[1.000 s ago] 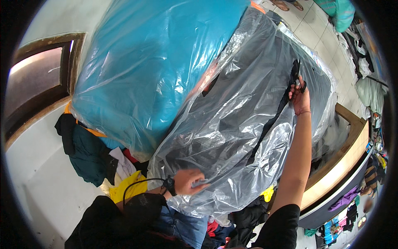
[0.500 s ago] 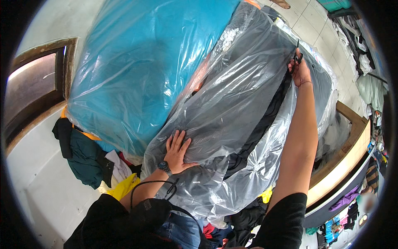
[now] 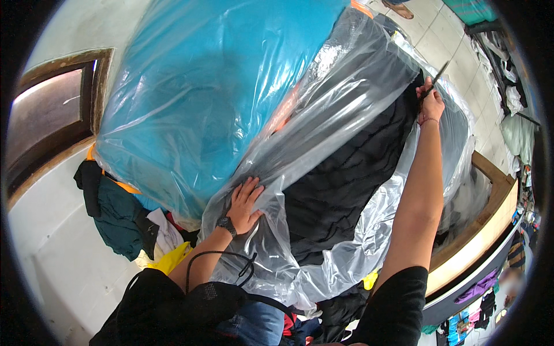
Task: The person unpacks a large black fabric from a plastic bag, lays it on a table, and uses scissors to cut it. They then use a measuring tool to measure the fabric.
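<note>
A clear plastic wrap (image 3: 332, 141) covers a pile of black quilted fabric (image 3: 346, 193). A long slit lays the fabric bare between the two sides of the plastic. My left hand (image 3: 245, 207), fingers spread, rests flat on the plastic at the near left of the slit. At the slit's far right end, my right hand (image 3: 430, 104) is closed round dark-handled scissors (image 3: 442, 70), their blades pointing up and away. The fingers partly hide the handles. Beside the black pile on the left stands a larger blue bundle (image 3: 202, 98), also under clear plastic.
A wood-framed window (image 3: 52, 109) is set in the white wall at left. Dark green clothing (image 3: 118, 219) and a yellow cloth (image 3: 173, 256) lie below the blue bundle. To the right stands a wooden frame (image 3: 490, 207). Someone's sandalled foot (image 3: 399, 8) shows at the top.
The slit has widened greatly, its left plastic flap pulled aside, baring much more black fabric. My right hand with the scissors has shifted slightly right and nearer; my left hand stays nearly in place.
</note>
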